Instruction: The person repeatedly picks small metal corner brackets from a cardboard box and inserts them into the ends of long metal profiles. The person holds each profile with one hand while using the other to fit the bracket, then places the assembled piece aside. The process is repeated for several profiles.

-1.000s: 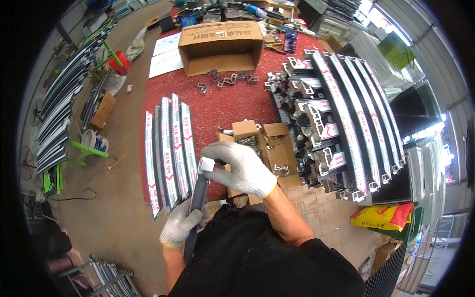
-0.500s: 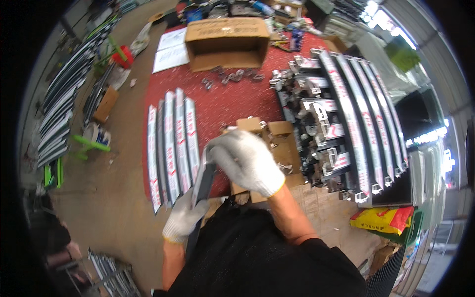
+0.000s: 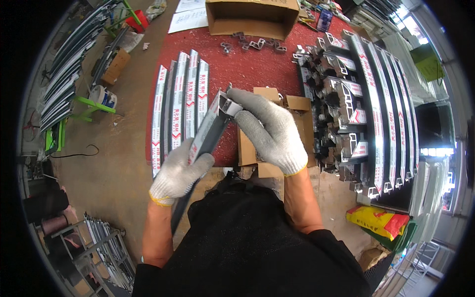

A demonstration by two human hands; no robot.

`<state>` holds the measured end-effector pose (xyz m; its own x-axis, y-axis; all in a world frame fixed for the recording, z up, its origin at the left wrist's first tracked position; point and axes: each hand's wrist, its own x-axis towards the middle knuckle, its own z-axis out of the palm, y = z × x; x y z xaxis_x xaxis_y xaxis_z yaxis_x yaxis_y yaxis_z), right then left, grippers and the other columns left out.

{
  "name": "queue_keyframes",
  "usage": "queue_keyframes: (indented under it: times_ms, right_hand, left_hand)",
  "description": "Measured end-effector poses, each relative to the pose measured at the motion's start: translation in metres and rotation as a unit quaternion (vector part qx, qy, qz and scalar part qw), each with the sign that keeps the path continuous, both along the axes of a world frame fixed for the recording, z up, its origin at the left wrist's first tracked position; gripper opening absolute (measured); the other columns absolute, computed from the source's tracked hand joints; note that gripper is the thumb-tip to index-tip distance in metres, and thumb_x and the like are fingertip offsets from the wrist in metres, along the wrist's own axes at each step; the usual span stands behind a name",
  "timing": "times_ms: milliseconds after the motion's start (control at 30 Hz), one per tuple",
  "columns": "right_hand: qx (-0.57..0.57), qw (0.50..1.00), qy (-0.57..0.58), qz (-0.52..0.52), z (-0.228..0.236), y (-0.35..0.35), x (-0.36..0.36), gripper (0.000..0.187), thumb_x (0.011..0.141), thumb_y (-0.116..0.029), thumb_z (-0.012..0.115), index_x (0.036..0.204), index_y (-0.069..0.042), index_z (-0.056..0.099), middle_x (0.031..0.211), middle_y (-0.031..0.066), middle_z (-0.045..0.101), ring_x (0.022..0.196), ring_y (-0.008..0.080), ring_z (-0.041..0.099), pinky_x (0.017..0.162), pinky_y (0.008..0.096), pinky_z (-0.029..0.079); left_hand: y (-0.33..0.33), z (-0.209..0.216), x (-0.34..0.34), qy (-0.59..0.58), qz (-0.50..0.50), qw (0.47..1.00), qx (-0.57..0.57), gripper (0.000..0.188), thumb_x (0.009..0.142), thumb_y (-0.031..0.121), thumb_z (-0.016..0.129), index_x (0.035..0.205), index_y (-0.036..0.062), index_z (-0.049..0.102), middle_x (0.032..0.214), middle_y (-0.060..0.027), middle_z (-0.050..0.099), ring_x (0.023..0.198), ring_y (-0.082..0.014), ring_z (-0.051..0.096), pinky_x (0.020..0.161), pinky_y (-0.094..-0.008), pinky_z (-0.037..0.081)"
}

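Observation:
My gloved left hand (image 3: 179, 171) is wrapped round a dark metal profile bar (image 3: 209, 132) with a printed film strip, tilted with its far end up and to the right. At that end, my gloved right hand (image 3: 273, 129) pinches a small silvery metal corner bracket (image 3: 230, 107). It sits against the bar's open end; how far inside it goes, I cannot tell. Several similar film-covered bars (image 3: 179, 106) lie side by side on the red table (image 3: 232, 67), left of the held bar. Loose metal brackets (image 3: 257, 44) are scattered further back.
A large open cardboard box (image 3: 250, 22) stands at the back, beside white papers (image 3: 189, 21). Smaller open cartons (image 3: 247, 148) sit under my right hand. At right, a tall stack of profile frames (image 3: 373, 106) fills the table side. A yellow-red bag (image 3: 377, 222) lies lower right.
The view has shifted, so the table sits higher and more of the held bar's end shows. My right hand has turned, its fingers now extended around the bracket at the bar's end.

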<state>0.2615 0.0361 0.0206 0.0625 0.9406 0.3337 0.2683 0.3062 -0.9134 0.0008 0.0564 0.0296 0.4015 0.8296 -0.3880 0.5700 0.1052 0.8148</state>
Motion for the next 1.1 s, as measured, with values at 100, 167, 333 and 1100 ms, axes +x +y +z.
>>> queue_keyframes:
  times_ms: [100,167,333,1100]
  right_hand:
    - [-0.037,0.987,-0.077,-0.138,-0.015,-0.014,0.024,0.035,0.104,-0.003,0.074,0.139,0.003,0.076,0.124,0.0176,0.084,0.109,0.0173,0.079,0.098,0.0323,0.061]
    - [-0.098,0.964,-0.164,-0.186,-0.027,-0.022,0.048,0.028,0.101,-0.005,0.076,0.129,0.0,0.081,0.118,0.0205,0.085,0.106,0.0236,0.083,0.096,0.0348,0.063]
    - [-0.255,0.903,-0.307,-0.159,-0.077,-0.039,0.06,0.027,0.096,-0.016,0.077,0.12,-0.008,0.086,0.112,0.0207,0.083,0.106,0.0371,0.082,0.095,0.0432,0.065]
    - [-0.4,0.826,-0.375,-0.133,-0.151,-0.003,0.016,0.026,0.093,-0.02,0.072,0.107,0.001,0.079,0.107,0.0317,0.08,0.106,0.0491,0.079,0.095,0.0565,0.063]
  left_hand:
    - [-0.002,-0.003,-0.006,0.002,0.005,0.999,0.032,0.045,0.099,0.029,0.079,0.125,-0.007,0.068,0.095,-0.022,0.077,0.088,-0.0288,0.076,0.083,-0.0443,0.058]
    - [-0.009,-0.009,-0.007,0.005,0.019,0.998,0.054,0.046,0.1,0.028,0.078,0.127,-0.0075,0.068,0.099,-0.0227,0.078,0.09,-0.0303,0.077,0.085,-0.0447,0.059]
    - [-0.015,-0.025,-0.011,-0.031,0.035,0.997,0.053,0.048,0.101,0.025,0.077,0.132,-0.0093,0.067,0.11,-0.0259,0.079,0.099,-0.0324,0.076,0.093,-0.0449,0.058]
    - [-0.034,-0.046,-0.028,-0.009,0.077,0.997,0.004,0.05,0.098,0.02,0.077,0.138,-0.0081,0.067,0.114,-0.0202,0.08,0.103,-0.0299,0.076,0.096,-0.0425,0.058]
